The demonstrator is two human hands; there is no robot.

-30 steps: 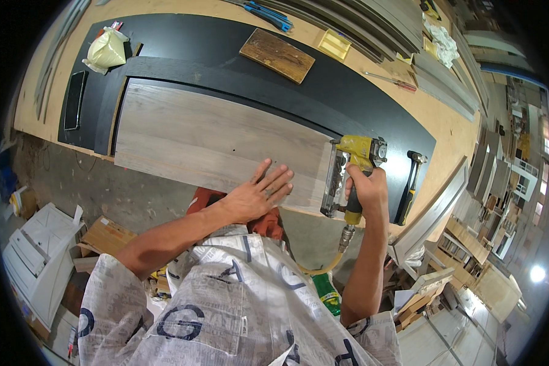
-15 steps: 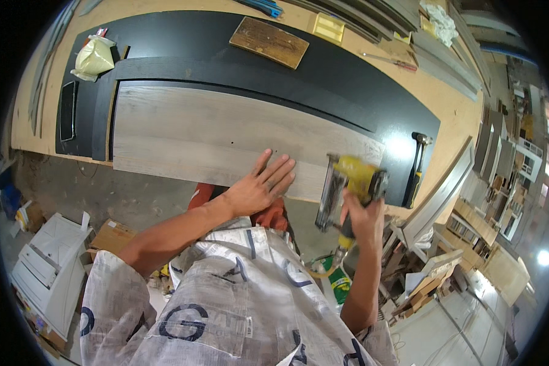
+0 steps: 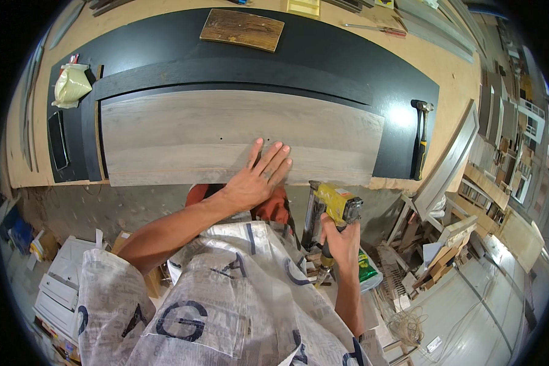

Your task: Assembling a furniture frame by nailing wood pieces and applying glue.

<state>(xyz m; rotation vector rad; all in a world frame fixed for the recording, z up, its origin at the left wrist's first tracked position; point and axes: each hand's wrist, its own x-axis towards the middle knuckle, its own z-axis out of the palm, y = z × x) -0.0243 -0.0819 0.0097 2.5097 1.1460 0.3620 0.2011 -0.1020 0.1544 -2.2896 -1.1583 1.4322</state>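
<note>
A long grey wood-grain panel (image 3: 183, 131) with two small dark holes near its middle lies along the front of the workbench. My left hand (image 3: 259, 174) rests flat on its near edge, fingers spread and just below the holes. My right hand (image 3: 340, 241) is wrapped round the handle of a yellow and black nail gun (image 3: 335, 204), with an air hose fitting at the bottom of the grip. The nail gun is at the panel's near edge, right of my left hand; I cannot tell whether its nose touches the panel.
Under the panel is a black board (image 3: 158, 49). On it are a brown wooden block (image 3: 242, 29), a hammer (image 3: 421, 140) at right, a bag of pale stuff (image 3: 72, 85) and a black phone-like slab (image 3: 58, 140) at left. A screwdriver (image 3: 375, 28) lies farther back.
The nail gun in my right hand has moved from over the panel's right part to its near edge, left and toward my body. My left hand stays on the panel. The view has shifted.
</note>
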